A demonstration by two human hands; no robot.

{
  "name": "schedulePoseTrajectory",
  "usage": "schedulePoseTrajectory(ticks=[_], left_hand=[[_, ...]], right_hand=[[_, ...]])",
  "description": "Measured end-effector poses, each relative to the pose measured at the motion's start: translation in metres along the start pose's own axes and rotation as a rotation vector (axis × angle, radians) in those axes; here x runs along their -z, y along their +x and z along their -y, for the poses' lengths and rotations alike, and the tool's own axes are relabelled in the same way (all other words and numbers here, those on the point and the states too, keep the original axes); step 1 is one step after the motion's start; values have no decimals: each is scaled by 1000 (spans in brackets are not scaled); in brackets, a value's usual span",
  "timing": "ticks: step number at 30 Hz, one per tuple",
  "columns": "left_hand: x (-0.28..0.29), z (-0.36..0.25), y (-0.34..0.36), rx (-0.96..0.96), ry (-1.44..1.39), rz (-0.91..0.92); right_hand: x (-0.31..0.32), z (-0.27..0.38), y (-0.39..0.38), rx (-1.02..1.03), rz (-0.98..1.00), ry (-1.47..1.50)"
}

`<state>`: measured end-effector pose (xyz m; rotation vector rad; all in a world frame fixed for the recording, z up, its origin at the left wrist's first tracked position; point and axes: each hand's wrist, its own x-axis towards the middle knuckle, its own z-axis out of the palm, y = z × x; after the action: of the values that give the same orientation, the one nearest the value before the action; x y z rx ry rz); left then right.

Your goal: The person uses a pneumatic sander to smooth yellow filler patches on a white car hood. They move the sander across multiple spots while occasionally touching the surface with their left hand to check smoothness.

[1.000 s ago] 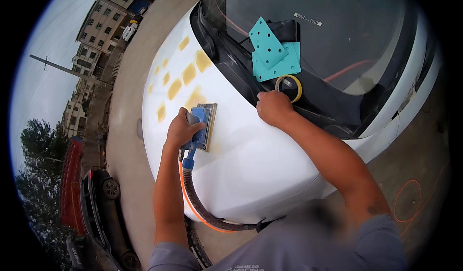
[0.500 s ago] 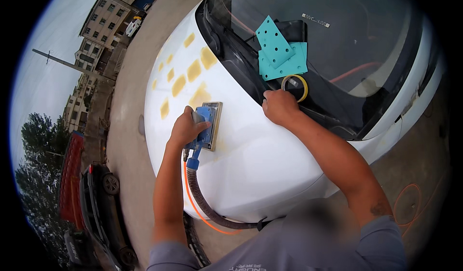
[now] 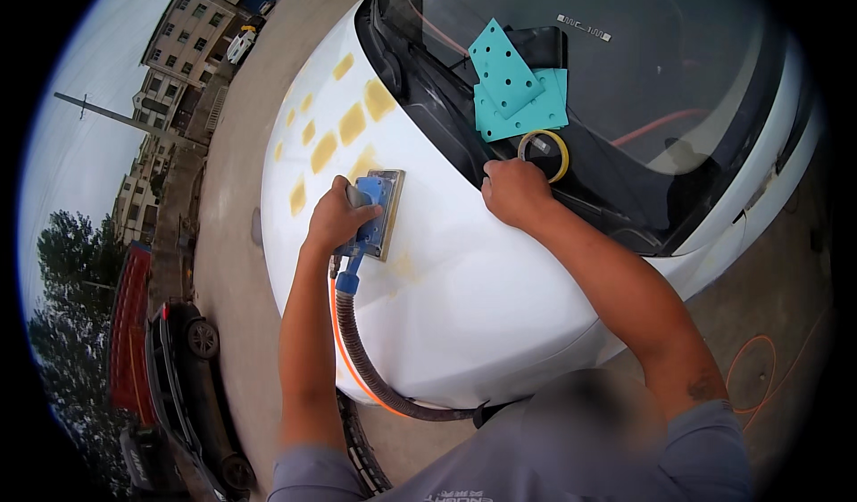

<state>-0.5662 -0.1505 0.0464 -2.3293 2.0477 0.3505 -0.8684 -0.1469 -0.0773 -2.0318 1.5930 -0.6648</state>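
My left hand [image 3: 336, 215] is wrapped round a blue pneumatic sander [image 3: 370, 221] with a rectangular pad. The pad lies against the white car hood [image 3: 473, 288], beside several yellowish filler patches [image 3: 352, 124]. From the sander a ribbed dust hose [image 3: 354, 341] and a thin orange air line [image 3: 338, 332] run down toward my body. My right hand [image 3: 520, 191] leans on the hood's rear edge with curled fingers; whatever may be inside them is hidden. Just beyond it stands a roll of yellow tape [image 3: 562, 158], next to teal perforated sanding sheets [image 3: 509, 69].
The dark windshield [image 3: 643, 74] slopes up behind the sheets, with the black cowl [image 3: 437, 127] along its base. An orange hose [image 3: 759, 404] loops on the ground at right. A dark parked car [image 3: 192, 386] stands at left.
The sander, in my left hand, has shifted slightly up and left across the hood, baring more of the faint yellow patch below it. My right hand stays at the hood edge.
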Motion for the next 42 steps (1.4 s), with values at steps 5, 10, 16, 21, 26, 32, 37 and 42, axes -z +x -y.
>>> schedulePoseTrajectory(ticks=[5,10,16,21,26,32,37,42], left_hand=[[14,73,59,57,15,-59],[4,25,30,-66,44,-23],[1,29,3,-193,78,1],[16,32,26,-137,51,56],[0,50,-27,-189,72,81],[1,62,-37,-161,71,63],[7,19,6,-211,35,57],[1,45,-21,-220,97,52]], right_hand=[[-6,10,-2,13,-19,20],[1,-4,5,-45,46,-3],[-2,5,6,-50,78,17],[-8,0,2,26,-57,25],[-2,0,3,-7,4,-11],[-1,13,3,-2,79,-42],[-1,1,3,-17,23,-10],[-2,-2,3,7,-9,24]])
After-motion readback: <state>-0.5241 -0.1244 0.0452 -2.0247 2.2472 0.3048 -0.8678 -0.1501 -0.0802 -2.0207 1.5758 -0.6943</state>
